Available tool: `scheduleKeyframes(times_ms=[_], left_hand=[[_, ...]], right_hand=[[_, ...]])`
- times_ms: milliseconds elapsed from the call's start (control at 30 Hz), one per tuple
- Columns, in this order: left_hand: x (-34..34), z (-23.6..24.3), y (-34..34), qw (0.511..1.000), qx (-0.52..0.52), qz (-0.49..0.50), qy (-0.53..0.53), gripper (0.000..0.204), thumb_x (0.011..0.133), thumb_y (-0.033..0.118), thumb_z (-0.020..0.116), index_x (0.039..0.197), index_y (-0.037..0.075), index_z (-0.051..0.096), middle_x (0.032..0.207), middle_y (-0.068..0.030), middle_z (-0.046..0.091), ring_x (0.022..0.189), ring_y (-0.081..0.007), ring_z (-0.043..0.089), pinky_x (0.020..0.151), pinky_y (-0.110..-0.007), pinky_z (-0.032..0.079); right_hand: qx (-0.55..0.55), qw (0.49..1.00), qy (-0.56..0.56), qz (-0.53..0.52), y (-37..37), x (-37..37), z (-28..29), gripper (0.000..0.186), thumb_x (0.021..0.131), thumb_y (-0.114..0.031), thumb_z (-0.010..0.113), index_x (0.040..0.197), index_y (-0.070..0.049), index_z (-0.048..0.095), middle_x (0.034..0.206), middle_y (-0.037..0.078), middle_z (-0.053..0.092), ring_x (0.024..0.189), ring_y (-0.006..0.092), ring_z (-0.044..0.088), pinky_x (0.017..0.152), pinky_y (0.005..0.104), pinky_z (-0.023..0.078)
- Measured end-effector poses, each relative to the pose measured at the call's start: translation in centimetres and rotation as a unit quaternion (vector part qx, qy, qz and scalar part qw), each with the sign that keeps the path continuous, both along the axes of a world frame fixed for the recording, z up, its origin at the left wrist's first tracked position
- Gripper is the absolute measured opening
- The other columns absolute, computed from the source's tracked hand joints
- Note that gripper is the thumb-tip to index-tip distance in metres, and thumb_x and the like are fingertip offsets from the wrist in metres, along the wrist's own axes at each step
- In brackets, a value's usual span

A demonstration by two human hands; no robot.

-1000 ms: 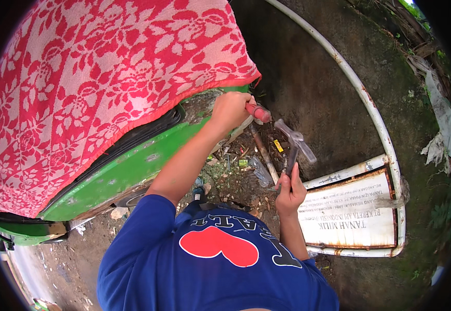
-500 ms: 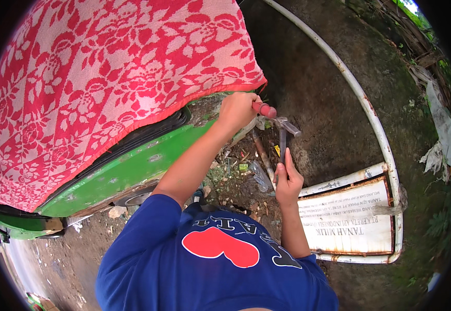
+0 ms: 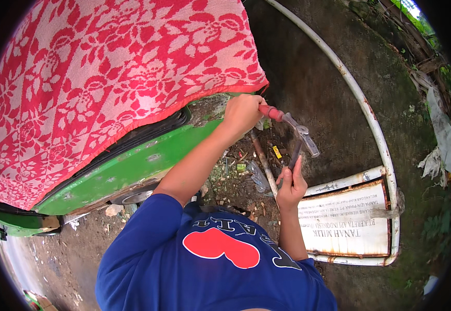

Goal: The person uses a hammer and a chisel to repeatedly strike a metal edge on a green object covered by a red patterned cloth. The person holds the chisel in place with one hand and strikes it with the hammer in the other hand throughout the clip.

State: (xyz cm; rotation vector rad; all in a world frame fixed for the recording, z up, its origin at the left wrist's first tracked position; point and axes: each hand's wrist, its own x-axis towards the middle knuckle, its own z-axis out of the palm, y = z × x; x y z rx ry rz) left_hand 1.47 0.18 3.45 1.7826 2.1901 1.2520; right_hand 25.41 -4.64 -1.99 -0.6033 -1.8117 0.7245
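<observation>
My left hand [image 3: 242,114] is closed round the red grip of a hammer [image 3: 272,112], beside the edge of a green car body [image 3: 137,160]. The hammer's metal shaft points right, and its head stands just over the upper end of a dark, narrow metal bar [image 3: 295,155]. My right hand [image 3: 291,187] pinches the bar between thumb and fingers, holding it roughly upright. Whether the bar is a chisel or a punch cannot be made out. The head hides its upper end, so contact is unclear.
A red and pink flowered cloth [image 3: 127,88] covers the car's top. On the right lies a white rusty tube frame [image 3: 360,96] with a white sign panel [image 3: 339,220]. Below my hands, a stick [image 3: 262,155], a yellow object [image 3: 277,152] and clear plastic [image 3: 258,179] lie on littered soil.
The hammer head has moved right and a little down, showing more of its shaft. The bar has tilted, its upper end shifting right, and my right hand has moved slightly with it.
</observation>
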Motion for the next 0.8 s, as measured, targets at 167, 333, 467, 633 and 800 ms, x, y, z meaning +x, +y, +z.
scheduleKeyframes(times_ms=[167, 333, 467, 633, 800], left_hand=[[-0.2, 0.4, 0.3, 1.0, -0.011, 0.024, -0.013, 0.01, 0.077, 0.015, 0.066, 0.084, 0.014, 0.073, 0.078, -0.0148, 0.069, 0.076, -0.0363, 0.067, 0.068, -0.047, 0.051], [-0.1, 1.0, 0.0, 1.0, -0.011, 0.025, -0.015, 0.011, 0.077, 0.015, 0.065, 0.085, 0.013, 0.073, 0.079, -0.0151, 0.069, 0.076, -0.0364, 0.067, 0.069, -0.047, 0.051], [-0.1, 0.7, 0.2, 1.0, -0.011, 0.012, -0.006, 0.011, 0.077, 0.015, 0.065, 0.084, 0.013, 0.073, 0.079, -0.0153, 0.069, 0.077, -0.036, 0.067, 0.068, -0.047, 0.051], [0.0, 1.4, 0.7, 0.999, -0.033, 0.025, -0.018, 0.011, 0.078, 0.016, 0.064, 0.084, 0.013, 0.073, 0.079, -0.0152, 0.069, 0.077, -0.0357, 0.067, 0.068, -0.046, 0.051], [0.2, 1.1, 1.1, 0.999, -0.028, 0.022, -0.017, 0.012, 0.079, 0.016, 0.064, 0.086, 0.014, 0.074, 0.08, -0.0153, 0.069, 0.078, -0.0356, 0.067, 0.069, -0.046, 0.051]], right_hand=[[-0.064, 0.988, 0.142, 0.004, -0.2, 0.7, -0.4, 0.047, 0.099, -0.004, 0.05, 0.144, 0.001, 0.042, 0.076, 0.005, 0.058, 0.06, 0.0089, 0.051, 0.053, 0.0241, 0.046], [-0.112, 0.991, 0.068, -0.024, 0.5, 0.4, -0.2, 0.046, 0.1, -0.006, 0.049, 0.145, 0.0, 0.042, 0.077, 0.004, 0.058, 0.06, 0.0086, 0.049, 0.052, 0.0242, 0.046], [-0.105, 0.986, 0.131, -0.023, -0.3, 0.4, -0.1, 0.048, 0.101, -0.008, 0.048, 0.147, 0.001, 0.038, 0.075, 0.003, 0.055, 0.06, 0.0079, 0.048, 0.051, 0.0239, 0.045], [-0.184, 0.975, 0.12, -0.009, -0.1, 0.3, 2.1, 0.05, 0.101, -0.006, 0.048, 0.148, 0.0, 0.036, 0.074, 0.002, 0.054, 0.059, 0.0072, 0.047, 0.052, 0.0229, 0.044], [-0.169, 0.982, 0.086, 0.002, 0.6, -0.1, 1.7, 0.05, 0.101, -0.008, 0.047, 0.149, -0.001, 0.035, 0.076, 0.001, 0.053, 0.061, 0.0069, 0.047, 0.051, 0.0229, 0.044]])
